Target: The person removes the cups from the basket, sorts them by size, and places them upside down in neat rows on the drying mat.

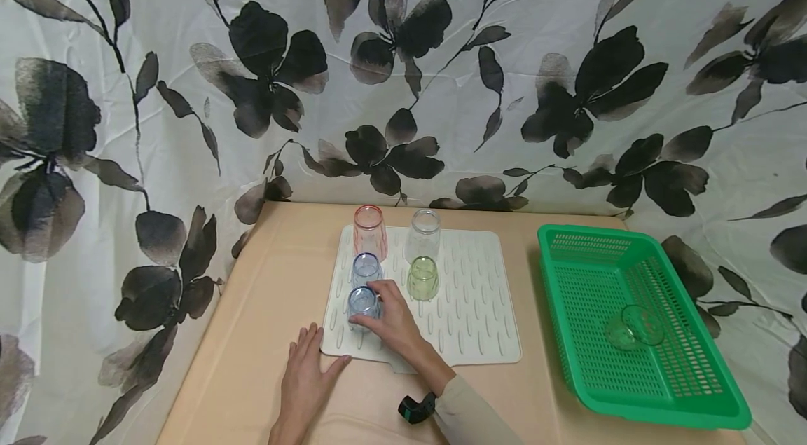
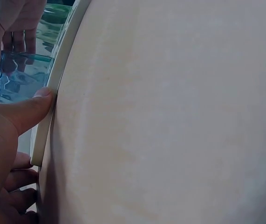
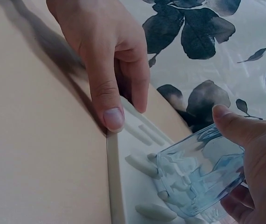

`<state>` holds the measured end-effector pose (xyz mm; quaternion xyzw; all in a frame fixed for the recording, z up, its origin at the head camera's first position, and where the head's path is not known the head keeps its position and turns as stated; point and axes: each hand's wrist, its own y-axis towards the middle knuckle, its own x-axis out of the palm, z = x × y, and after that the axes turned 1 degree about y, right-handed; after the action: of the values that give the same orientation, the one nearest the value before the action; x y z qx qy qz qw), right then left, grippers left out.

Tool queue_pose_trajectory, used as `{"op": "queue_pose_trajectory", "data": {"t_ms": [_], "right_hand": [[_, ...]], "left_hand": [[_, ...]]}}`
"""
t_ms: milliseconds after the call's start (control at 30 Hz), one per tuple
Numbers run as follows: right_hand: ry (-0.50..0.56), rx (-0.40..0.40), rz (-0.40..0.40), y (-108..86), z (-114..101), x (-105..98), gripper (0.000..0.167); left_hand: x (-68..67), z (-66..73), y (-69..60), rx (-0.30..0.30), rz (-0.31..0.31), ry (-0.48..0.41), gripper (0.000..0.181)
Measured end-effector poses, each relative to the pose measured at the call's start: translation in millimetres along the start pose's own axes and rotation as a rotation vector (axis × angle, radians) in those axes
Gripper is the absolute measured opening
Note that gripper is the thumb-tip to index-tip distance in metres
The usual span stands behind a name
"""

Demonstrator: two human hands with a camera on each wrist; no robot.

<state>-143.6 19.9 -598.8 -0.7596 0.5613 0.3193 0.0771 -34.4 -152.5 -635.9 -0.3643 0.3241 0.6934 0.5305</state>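
Note:
My right hand [image 1: 396,324] grips a small clear-blue glass [image 1: 363,301] at the front left of a white ridged drying mat [image 1: 469,326]; in the right wrist view the base of the blue glass [image 3: 188,182] meets the ridges. My left hand [image 1: 307,375] lies at the mat's front-left corner, fingers extended, its thumb touching the front edge. Directly behind the held glass stands a second blue glass [image 1: 366,267], with a taller pink glass [image 1: 370,235] behind that. To their right are a green glass [image 1: 423,280] and a tall clear glass [image 1: 422,231].
A green plastic basket [image 1: 567,354] sits on the table at the right, with one pale green glass [image 1: 624,333] lying on its side inside. Tan cloth covers the table [image 1: 252,333]. A flower-printed sheet [image 1: 479,108] hangs behind. A black wristband [image 1: 416,408] is near my right wrist.

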Motion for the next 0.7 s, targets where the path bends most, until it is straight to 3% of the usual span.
{"op": "queue_pose_trajectory", "data": {"t_ms": [433, 600, 700], "right_hand": [[-0.057, 0.021, -0.033, -2.9, -1, -1, 0.076], [-0.052, -0.022, -0.01, -6.7, -4, -8, 0.075], [-0.056, -0.052, 0.001, -9.1, -7, -15, 0.073]], "left_hand": [[6.5, -1.1, -3.5, 0.015, 0.055, -0.011, 0.085], [7.9, -1.7, -4.5, 0.008, 0.035, -0.013, 0.087], [7.6, -1.2, -4.1, -0.016, -0.008, -0.015, 0.088]]}}
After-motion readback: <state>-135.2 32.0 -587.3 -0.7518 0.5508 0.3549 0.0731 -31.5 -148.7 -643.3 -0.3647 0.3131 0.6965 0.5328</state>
